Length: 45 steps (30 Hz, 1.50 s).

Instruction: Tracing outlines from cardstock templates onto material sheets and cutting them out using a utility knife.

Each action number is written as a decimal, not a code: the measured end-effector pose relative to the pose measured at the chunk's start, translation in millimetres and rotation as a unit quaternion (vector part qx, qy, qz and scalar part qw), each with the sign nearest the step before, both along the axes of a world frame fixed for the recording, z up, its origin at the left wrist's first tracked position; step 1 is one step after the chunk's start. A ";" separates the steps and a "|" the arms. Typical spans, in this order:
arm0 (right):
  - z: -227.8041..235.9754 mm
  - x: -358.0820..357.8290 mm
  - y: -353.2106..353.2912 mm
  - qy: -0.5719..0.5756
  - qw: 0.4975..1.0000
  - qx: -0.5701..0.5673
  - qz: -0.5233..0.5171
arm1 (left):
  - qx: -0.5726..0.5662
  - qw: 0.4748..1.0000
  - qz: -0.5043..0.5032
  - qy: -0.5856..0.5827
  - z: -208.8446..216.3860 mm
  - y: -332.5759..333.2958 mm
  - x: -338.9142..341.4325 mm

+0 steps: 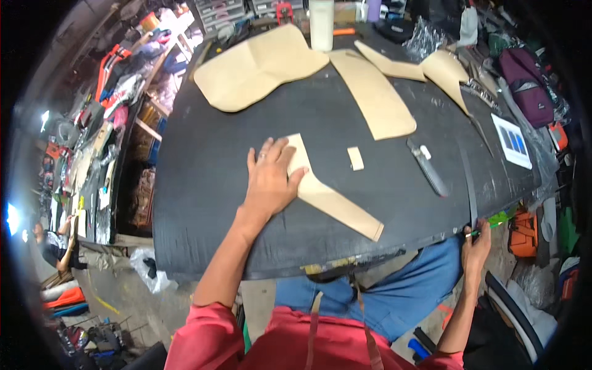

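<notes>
My left hand (270,176) lies flat with its fingers spread, pressing an angled tan card pattern piece (336,206) to the black tabletop. At the table's right front edge, my right hand (476,246) is closed around a thin green pen (484,231). A narrow grey strip, like a ruler (470,188), runs from the table to those fingers; whether they grip it too, I cannot tell. A small tan card rectangle (356,158) lies right of the angled piece. Farther right rests a grey-handled utility knife (427,168).
Larger card pieces lie at the back: a broad one (259,68), a long one (376,95) and curved ones at right. A white cylindrical container (321,24) stands behind them. A printed white card (512,142) and a purple bag (527,89) are at right. A person (58,250) is far left.
</notes>
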State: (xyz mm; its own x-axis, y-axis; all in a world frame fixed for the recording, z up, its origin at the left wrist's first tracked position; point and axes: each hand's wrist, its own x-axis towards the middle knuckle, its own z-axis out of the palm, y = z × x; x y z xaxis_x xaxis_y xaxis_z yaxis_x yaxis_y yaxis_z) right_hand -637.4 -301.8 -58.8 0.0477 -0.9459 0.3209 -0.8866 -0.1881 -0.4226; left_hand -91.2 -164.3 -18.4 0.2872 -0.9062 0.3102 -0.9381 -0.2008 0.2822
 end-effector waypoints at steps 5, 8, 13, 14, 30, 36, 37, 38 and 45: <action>20.3 7.4 -0.9 -0.052 0.996 0.064 -0.032 | 0.055 0.998 -0.021 0.033 10.9 12.5 0.9; 36.3 9.6 -7.5 -0.227 0.966 0.109 -0.050 | 0.051 0.998 -0.031 0.023 15.9 16.2 5.3; 29.3 -16.5 37.7 -0.275 0.960 0.045 -0.004 | 0.067 0.996 -0.051 0.021 12.5 12.6 11.2; 30.8 -16.0 54.6 -0.275 0.960 0.045 -0.012 | 0.072 0.996 -0.056 0.019 12.1 13.4 13.0; 61.1 129.6 240.9 -0.385 0.868 0.303 0.083 | 0.022 0.993 -0.107 0.040 33.8 11.5 32.7; 51.9 150.2 248.5 -0.188 0.925 0.292 0.156 | -0.208 0.949 -0.182 0.150 159.9 74.9 -34.8; 51.2 152.6 249.5 -0.177 0.925 0.291 0.171 | -0.249 0.913 -0.304 0.108 179.8 83.7 -24.9; 58.1 154.1 250.4 -0.179 0.920 0.309 0.163 | -0.283 0.858 -0.423 0.071 191.1 90.8 -18.4; 55.2 159.3 249.2 -0.179 0.925 0.295 0.157 | -0.235 0.834 -0.356 -0.350 211.0 31.8 -55.5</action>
